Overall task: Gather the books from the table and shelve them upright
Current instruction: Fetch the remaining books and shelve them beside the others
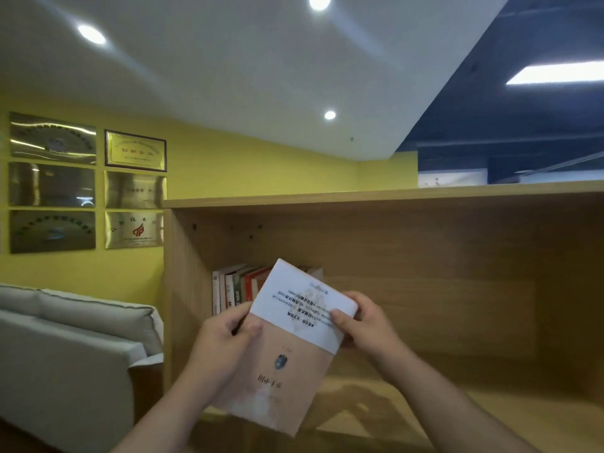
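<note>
Book [287,364]: held tilted in front of the wooden shelf [425,289], cover facing the camera, print upside down. Left hand [225,341] and right hand [366,325] each grasp a side edge. Row of books [235,289] stands upright behind.

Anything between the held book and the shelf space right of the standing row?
Nothing visible. The left hand and right hand grip the book before the shelf; the standing row sits left, partly behind the book. No object shows beside it.
</note>
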`<state>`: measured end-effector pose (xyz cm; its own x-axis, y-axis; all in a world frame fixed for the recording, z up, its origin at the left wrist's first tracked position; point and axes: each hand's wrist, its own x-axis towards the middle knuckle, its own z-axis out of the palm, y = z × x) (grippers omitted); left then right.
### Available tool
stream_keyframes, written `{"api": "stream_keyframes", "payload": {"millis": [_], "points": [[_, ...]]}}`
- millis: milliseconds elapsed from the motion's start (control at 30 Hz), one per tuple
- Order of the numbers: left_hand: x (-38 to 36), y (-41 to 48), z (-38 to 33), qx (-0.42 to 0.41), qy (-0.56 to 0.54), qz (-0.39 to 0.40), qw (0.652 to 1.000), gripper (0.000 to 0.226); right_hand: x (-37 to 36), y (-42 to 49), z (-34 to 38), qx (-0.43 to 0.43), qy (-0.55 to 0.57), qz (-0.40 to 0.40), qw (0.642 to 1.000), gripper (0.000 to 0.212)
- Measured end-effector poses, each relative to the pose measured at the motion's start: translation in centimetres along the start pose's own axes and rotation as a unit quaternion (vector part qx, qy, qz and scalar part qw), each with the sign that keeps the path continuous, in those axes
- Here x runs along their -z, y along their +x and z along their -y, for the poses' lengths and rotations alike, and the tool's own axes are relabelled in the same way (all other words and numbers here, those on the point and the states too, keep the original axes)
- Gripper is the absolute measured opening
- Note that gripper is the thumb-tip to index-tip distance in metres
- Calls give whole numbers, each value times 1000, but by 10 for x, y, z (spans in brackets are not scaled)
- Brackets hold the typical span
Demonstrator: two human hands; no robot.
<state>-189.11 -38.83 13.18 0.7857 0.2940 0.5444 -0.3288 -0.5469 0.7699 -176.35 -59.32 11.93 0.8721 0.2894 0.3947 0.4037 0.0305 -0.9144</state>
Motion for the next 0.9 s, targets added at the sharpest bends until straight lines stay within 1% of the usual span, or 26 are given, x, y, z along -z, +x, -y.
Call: {"api": "stream_keyframes", "payload": {"millis": [67, 133, 167, 233, 267, 300, 367, 400, 433, 467, 500, 533, 567, 600, 633, 667, 700, 733, 767, 833, 900], "points": [[-6, 3, -5, 13, -32, -25, 999, 24, 8, -8, 7, -18, 39, -18, 999, 13], [-10, 5, -4, 30, -20, -74, 997, 14, 19, -15, 6, -27, 85, -54, 995, 12], [-12, 5, 0, 44, -14, -102, 994, 20, 25, -18, 3, -31, 113, -73, 990, 10], [-16, -1, 8, 108, -58, -137, 983, 37, 39, -21, -7, -51, 179, -120, 975, 9], [-20, -6, 11, 154, -96, -126, 975, 41, 45, -22, -12, -69, 213, -144, 964, 10], [-27, -10, 14, 194, -131, -84, 969, 40, 49, -22, -19, -92, 247, -162, 951, 11], [-46, -17, 11, 238, -197, 39, 950, 25, 50, -21, -35, -140, 300, -182, 926, 18], [-57, -18, 8, 240, -233, 79, 939, 17, 48, -20, -42, -158, 318, -184, 917, 20], [-68, -16, 6, 233, -261, 84, 933, 18, 47, -18, -49, -175, 329, -178, 911, 21], [-77, -12, 4, 223, -280, 69, 931, 24, 45, -16, -54, -188, 327, -171, 910, 21], [-83, -6, 2, 213, -286, 51, 933, 27, 43, -16, -56, -205, 305, -161, 916, 22], [-85, 0, -3, 206, -281, 35, 937, 28, 42, -14, -63, -216, 256, -155, 929, 25], [-85, 7, -7, 195, -260, 28, 945, 28, 42, -14, -67, -211, 184, -147, 949, 32], [-84, 16, -11, 182, -225, 27, 957, 27, 44, -12, -72, -190, 83, -140, 968, 41], [-82, 28, -12, 163, -180, 34, 969, 26, 45, -9, -73, -154, -36, -119, 980, 48], [-81, 39, -16, 145, -132, 51, 979, 25, 45, -5, -75, -115, -107, -81, 984, 48], [-82, 52, -19, 136, -95, 67, 984, 23, 43, -2, -74, -87, -149, -28, 985, 48], [-83, 62, -23, 135, -65, 82, 985, 23, 40, 3, -79, -67, -175, 22, 982, 54], [-86, 73, -24, 139, -45, 95, 985, 26, 37, 11, -84, -50, -197, 62, 977, 66], [-91, 93, -26, 153, -15, 104, 983, 44, 29, 24, -90, -18, -216, 117, 969, 85], [-96, 107, -29, 175, -16, 100, 979, 53, 19, 34, -91, -4, -199, 154, 968, 91]]}}
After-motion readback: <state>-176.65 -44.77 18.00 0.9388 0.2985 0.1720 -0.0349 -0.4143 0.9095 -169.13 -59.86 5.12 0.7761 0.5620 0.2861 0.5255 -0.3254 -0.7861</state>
